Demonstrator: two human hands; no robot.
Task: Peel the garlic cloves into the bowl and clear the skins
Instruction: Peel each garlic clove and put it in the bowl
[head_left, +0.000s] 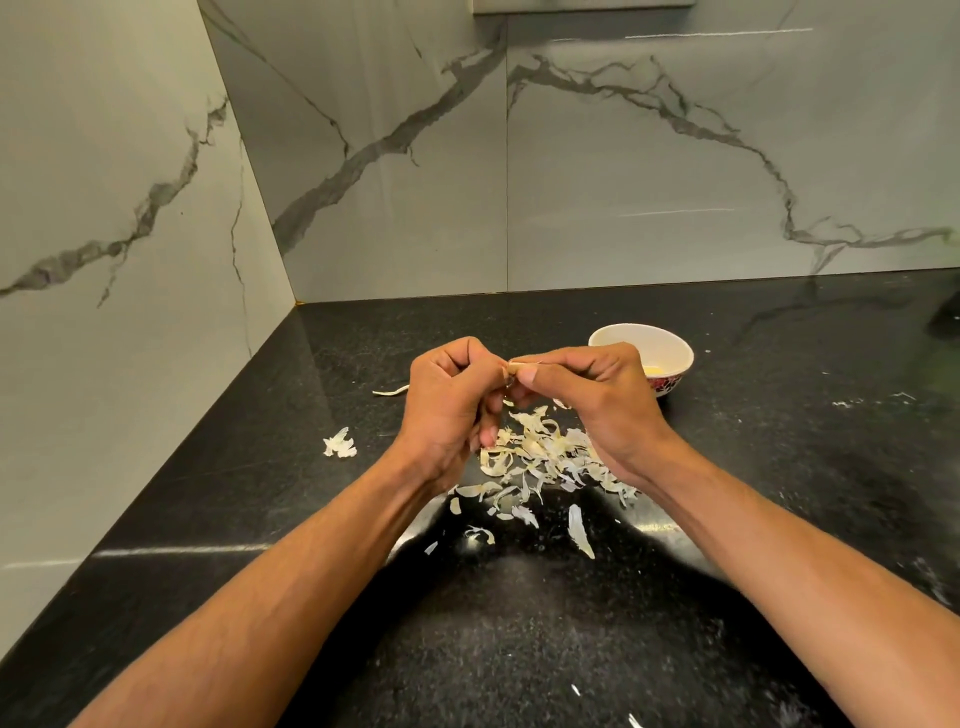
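Observation:
My left hand (449, 395) and my right hand (597, 400) meet above the black counter, and both pinch a small garlic clove (513, 369) between their fingertips. Most of the clove is hidden by the fingers. Under the hands lies a heap of pale garlic skins (540, 457), with stray flakes (579, 530) nearer to me. A white bowl (670, 351) with a red pattern on its outside stands just behind my right hand. Something pale yellow (653, 370) lies inside it.
The black stone counter (311, 493) ends in a corner of marble-look walls (623, 182) at the back and left. A loose clump of skin (340, 442) lies left of my left hand, and a thin strip (390, 391) lies behind it.

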